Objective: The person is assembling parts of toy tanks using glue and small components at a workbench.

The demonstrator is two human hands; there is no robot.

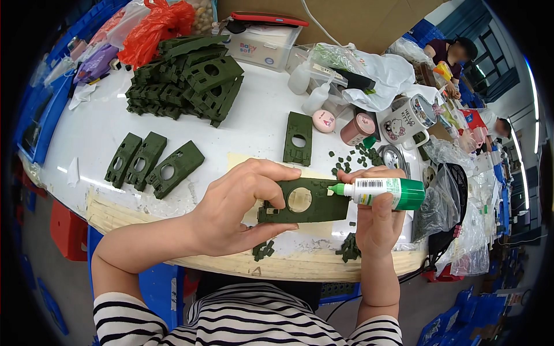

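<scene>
Green plastic plate (pixel 306 202) sits pinched in my left hand (pixel 234 210) over the desk (pixel 254 124) near 6 o'clock, while my right hand (pixel 378 222) grips a glue bottle (pixel 384 192) touching its 3 o'clock edge.

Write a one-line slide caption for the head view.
Left hand holds a green plastic plate while the right hand points a glue bottle at its edge.

A: The flat plastic part (pixel 303 200) is dark green, and the glue bottle (pixel 388 192)?

B: White with green ends. The table (pixel 254 124) is white, the bag (pixel 154 29) red, the sleeves (pixel 248 320) black-and-white striped.
</scene>
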